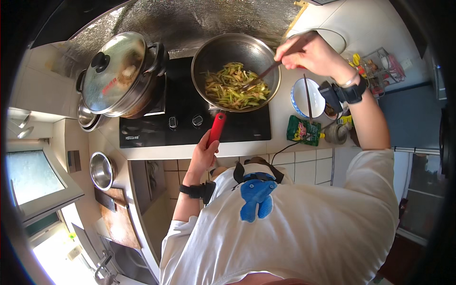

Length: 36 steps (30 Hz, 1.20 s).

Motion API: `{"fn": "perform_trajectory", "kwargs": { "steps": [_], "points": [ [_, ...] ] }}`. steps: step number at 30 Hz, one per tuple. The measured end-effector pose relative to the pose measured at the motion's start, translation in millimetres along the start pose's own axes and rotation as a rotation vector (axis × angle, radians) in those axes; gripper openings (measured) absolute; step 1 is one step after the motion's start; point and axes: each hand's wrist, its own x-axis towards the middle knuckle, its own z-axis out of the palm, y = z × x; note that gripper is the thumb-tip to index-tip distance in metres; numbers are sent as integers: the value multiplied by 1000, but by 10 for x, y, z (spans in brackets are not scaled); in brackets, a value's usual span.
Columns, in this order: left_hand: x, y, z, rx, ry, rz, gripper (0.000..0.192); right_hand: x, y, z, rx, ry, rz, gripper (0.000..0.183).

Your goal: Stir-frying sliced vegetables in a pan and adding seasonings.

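Note:
My left hand [205, 152] grips the red handle [217, 127] of a metal frying pan [228, 50] over the right side of a black glass cooktop [149, 131]. In the pan lie sliced green vegetables mixed with light brown strips [231, 85]. Above the pan's right rim, my right hand [308, 53] holds a dark spatula [265, 73], its tip among the food. To the right of the pan stands a white bowl with a blue pattern outside [313, 99], a pair of dark chopsticks [307, 96] lying across it.
A large lidded pot [117, 78] stands on the cooktop's left. Further left are a steel bowl [102, 171], a cutting board [119, 224] and a cleaver [105, 200]. At right are a green pouch [303, 131], a stone mortar [335, 133] and a wire rack [381, 71].

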Motion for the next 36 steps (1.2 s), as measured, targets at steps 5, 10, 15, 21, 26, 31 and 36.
{"fn": "perform_trajectory", "kwargs": {
  "steps": [5,10,15,21,26,31,36],
  "points": [
    [21,0,9,-11,-36,-7,54,-97,286,489,28,87,-23,5],
    [18,13,19,-1,-37,4,55,-61,797,599,-16,521,-82,8],
    [11,-23,18,-15,-19,15,55,-141,930,375,84,1086,125,11],
    [0,36,55,-22,-16,-8,55,272,1479,335,561,1032,146,18],
    [-7,-48,28,-52,25,-24,55,352,1312,36,425,896,52,19],
    [-34,50,43,-69,-16,-5,53,852,1498,9,391,675,41,21],
    [-45,39,31,-57,3,-10,52,890,934,125,179,189,-91,15]
  ]
}}
